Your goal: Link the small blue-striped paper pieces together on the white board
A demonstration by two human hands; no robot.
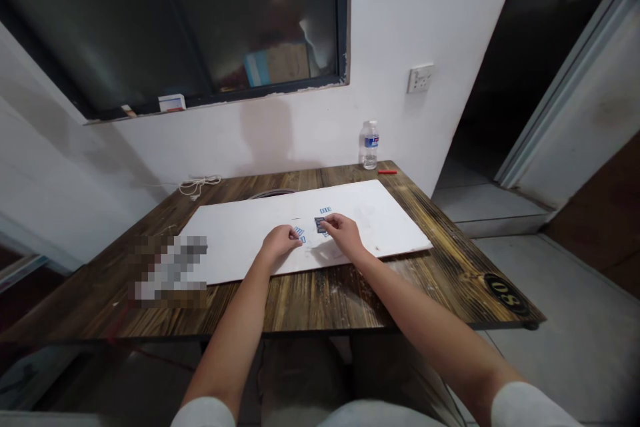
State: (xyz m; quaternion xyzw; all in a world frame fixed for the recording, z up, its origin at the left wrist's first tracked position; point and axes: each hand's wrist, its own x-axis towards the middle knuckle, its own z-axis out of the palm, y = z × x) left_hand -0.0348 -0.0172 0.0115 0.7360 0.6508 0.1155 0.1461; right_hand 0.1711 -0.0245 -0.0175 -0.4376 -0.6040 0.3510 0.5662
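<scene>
Small blue-printed paper pieces [325, 210] lie scattered on a white board [240, 250], most of them close around the person's two hands near the middle of the board. The right hand [344, 235] is over the board, its fingers [332, 220] closed in a pinch on a dark, blue-edged piece [320, 225]. The left hand [280, 242] is just beside it, with its fingers [295, 237] curled together right next to a couple of the blue pieces; whether they grip anything cannot be told from this view. The board lies flat on a dark, scorched-wood bench [313, 300] and covers much of its top. A blurred patch [167, 271] hides part of the board's near left corner. Towards the back of the bench stand a plastic water bottle [369, 145] and a red marker [387, 172], while a coiled white cable [200, 185] lies at the back left. A black round "08" sticker [506, 293] sits on the bench's right corner, and a wall socket [420, 78] is on the white wall above
</scene>
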